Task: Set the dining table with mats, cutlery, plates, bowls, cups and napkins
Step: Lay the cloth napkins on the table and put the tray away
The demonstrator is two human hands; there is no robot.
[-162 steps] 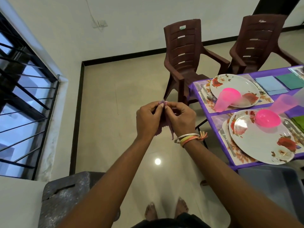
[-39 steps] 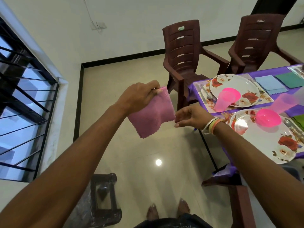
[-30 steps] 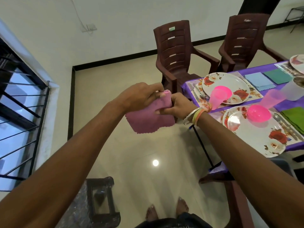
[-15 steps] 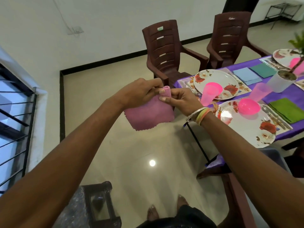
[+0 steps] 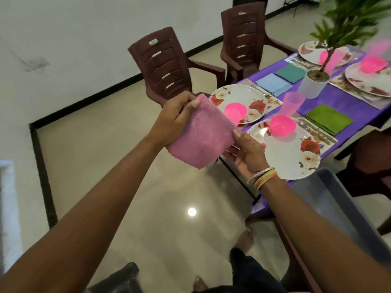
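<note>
A pink napkin point(image 5: 206, 135), folded to a square, hangs in the air left of the table corner. My left hand point(image 5: 175, 119) grips its upper left corner with thumb on top. My right hand point(image 5: 246, 151) pinches its right edge, palm up. On the purple table point(image 5: 342, 98) lie floral plates point(image 5: 239, 98) point(image 5: 289, 157) on mats, each with a pink bowl point(image 5: 282, 125) and a pink cup point(image 5: 292, 104) nearby. Blue point(image 5: 274, 83), teal point(image 5: 292, 73) and green point(image 5: 329, 118) napkins lie flat on the cloth.
Two brown plastic chairs point(image 5: 167, 64) point(image 5: 245, 37) stand at the table's far side. A potted plant point(image 5: 315, 83) sits mid-table. A grey tub point(image 5: 347, 210) is at my right, below the table's near edge, with a brown chair point(image 5: 372, 166) beside it.
The napkin went from bunched between both hands to an open folded square. My view has turned right, bringing more of the table and the plant into sight. My right hand has slid down the napkin's right edge.
</note>
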